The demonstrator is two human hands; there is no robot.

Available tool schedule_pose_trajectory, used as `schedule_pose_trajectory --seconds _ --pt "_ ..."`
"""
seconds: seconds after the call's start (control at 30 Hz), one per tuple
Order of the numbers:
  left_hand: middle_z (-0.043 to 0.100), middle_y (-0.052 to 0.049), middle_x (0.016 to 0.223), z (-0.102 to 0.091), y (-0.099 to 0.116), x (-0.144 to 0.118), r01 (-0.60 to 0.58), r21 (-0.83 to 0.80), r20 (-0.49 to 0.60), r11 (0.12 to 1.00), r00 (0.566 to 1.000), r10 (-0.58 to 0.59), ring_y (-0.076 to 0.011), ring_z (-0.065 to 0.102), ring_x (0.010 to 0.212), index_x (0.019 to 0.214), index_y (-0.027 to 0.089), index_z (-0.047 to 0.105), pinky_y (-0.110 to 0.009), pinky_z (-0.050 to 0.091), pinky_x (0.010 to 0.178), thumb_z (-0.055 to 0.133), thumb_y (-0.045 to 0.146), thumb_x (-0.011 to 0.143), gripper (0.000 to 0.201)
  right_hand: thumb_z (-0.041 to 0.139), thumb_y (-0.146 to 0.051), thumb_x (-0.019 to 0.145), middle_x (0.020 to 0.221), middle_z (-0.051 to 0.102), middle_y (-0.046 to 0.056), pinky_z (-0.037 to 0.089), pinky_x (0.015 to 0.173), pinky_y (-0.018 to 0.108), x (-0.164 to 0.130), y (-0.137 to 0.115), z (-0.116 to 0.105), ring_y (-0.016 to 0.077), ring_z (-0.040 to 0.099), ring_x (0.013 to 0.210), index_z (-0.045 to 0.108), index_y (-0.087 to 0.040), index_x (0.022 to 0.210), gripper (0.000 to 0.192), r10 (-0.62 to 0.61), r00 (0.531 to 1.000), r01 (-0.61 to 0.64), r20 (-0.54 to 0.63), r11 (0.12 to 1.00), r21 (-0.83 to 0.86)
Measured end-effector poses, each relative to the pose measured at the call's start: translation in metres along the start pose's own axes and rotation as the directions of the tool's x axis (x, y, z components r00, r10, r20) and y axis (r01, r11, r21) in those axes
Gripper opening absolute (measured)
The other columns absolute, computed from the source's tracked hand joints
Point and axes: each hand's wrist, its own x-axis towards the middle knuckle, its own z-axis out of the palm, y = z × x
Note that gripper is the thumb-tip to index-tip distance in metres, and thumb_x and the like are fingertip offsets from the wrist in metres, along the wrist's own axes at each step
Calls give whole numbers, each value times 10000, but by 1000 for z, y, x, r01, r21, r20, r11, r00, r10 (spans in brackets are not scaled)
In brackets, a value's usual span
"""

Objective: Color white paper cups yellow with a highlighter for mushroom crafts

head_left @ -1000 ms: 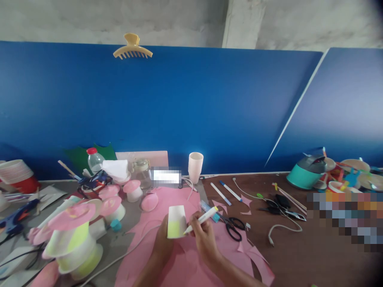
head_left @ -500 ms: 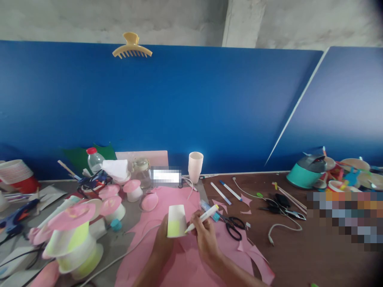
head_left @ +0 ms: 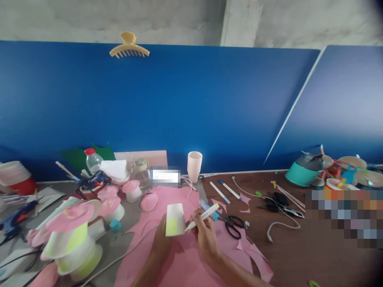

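Note:
My left hand (head_left: 162, 235) is closed around the left side of a white paper cup (head_left: 175, 213), whose lower part is coloured yellow-green. A white marker (head_left: 204, 216) with yellow ends sits between the fingers of my right hand (head_left: 205, 235). Its tip is at the cup's lower right edge; whether it touches, I cannot tell. Below both hands lies a large pink sheet (head_left: 182, 267) with cut edges. Black-handled scissors (head_left: 235, 226) rest on the sheet, right of my right hand.
At left stand pink-topped cup pieces (head_left: 73, 235), a glue gun (head_left: 18, 219) and stacked paper cups (head_left: 14, 175). A white cup stack (head_left: 194, 165) is against the blue partition (head_left: 185, 99). Two markers (head_left: 229, 189), a white cable (head_left: 284, 223) and a teal container (head_left: 305, 169) are at right.
The view has shifted slightly. My hands keep their holds on the cup and the marker, and the marker's tip stays near the cup's lower right edge.

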Motion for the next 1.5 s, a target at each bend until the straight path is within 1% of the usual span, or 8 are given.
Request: schedule_pose_trajectory --seconds 0.33,0.5,0.57,0.77,0.9,1.03,1.17,1.5 --pt "714 -36 763 -4 -9 2 2 -10 36 1000 999 -2 -228 632 717 830 177 685 -327 500 669 677 344 674 229 692 -498 719 449 411 -58 321 437 229 -3 -1 3 96 364 434 502 -200 556 389 -81 994 87 70 992 -93" --pt "731 -38 820 -4 -14 4 9 -62 40 998 999 -7 -231 645 759 921 177 697 -329 517 698 712 338 687 284 727 -454 686 444 379 -77 329 440 220 -2 -6 6 86 344 428 465 -212 568 376 0 997 1 -76 1000 10" --pt "728 -31 796 -3 -14 4 19 -90 46 996 999 -15 -222 643 735 902 183 699 -325 522 680 724 355 688 276 742 -437 666 446 388 -74 328 447 219 -1 -6 5 88 350 440 463 -212 563 373 26 995 -22 -93 999 44" --pt "709 9 722 -3 -12 4 37 -95 46 995 998 -33 -202 640 687 810 198 692 -307 524 643 794 294 603 250 719 -499 700 474 422 -63 319 441 221 -3 -1 1 91 353 447 490 -207 584 389 -10 1000 10 -18 1000 2" --pt "720 -10 757 -3 -13 4 12 -94 50 996 999 -7 -203 639 704 823 185 703 -306 522 656 763 326 656 227 733 -532 681 469 416 -72 296 439 203 -3 0 2 77 342 444 480 -201 566 432 -10 999 11 36 1000 -14" --pt "736 -30 809 -3 -17 5 32 -154 21 988 999 -29 -214 646 713 885 182 717 -320 532 664 790 384 629 334 744 -519 672 451 401 -82 298 445 201 -1 -2 4 76 337 441 468 -206 566 430 15 999 -15 -33 1000 9" --pt "726 -20 761 -2 -18 5 25 -178 15 984 1000 -23 -206 642 700 869 187 719 -308 529 650 780 387 647 305 759 -471 665 450 404 -76 309 460 213 0 -4 4 79 336 448 461 -203 557 414 30 996 -26 -89 998 56" --pt "725 -21 757 -5 -17 6 43 -141 54 989 998 -36 -193 651 696 851 179 706 -296 541 662 775 338 668 252 727 -521 670 461 393 -75 272 447 229 -4 0 4 84 328 441 473 -205 571 418 17 1000 -17 8 1000 -8"
